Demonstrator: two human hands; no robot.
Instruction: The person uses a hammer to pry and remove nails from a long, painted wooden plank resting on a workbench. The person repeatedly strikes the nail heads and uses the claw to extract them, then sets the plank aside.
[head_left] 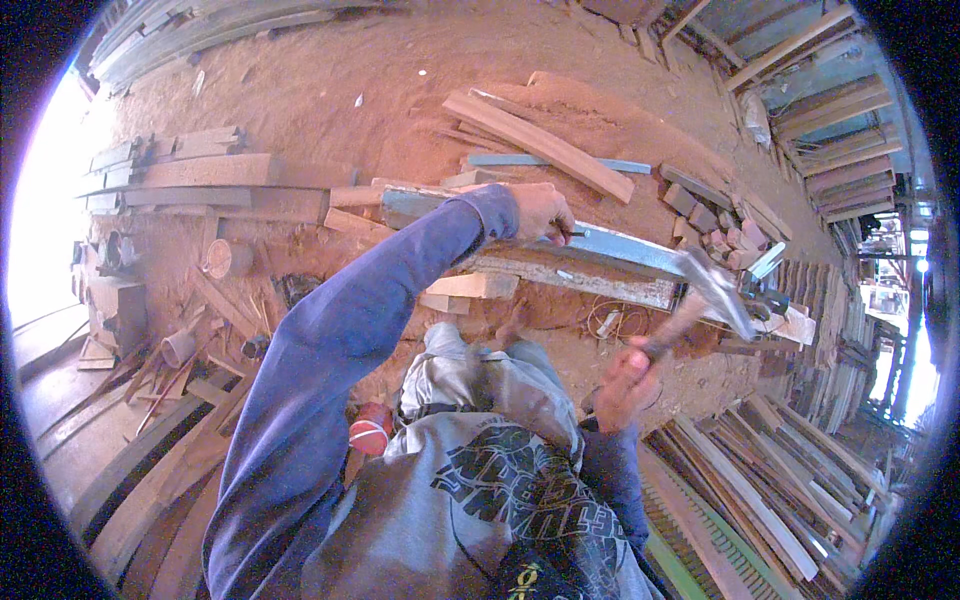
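Sawdust-covered floor point(330, 90) spreads around the person, strewn with planks and offcuts. Across it, in front of the knees, lies a long blue-painted board point(620, 245) resting on a paler plank point(580, 280). The right hand point(628, 385) is closed around the wooden handle of a hammer point(715, 290), its metal head raised just above the board. The left hand point(540, 212) pinches a small nail point(577, 234) upright against the board's blue face

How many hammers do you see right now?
1. The hammer is in the right hand, raised over the blue-painted board that the left hand steadies. Others may lie hidden among the scrap wood.
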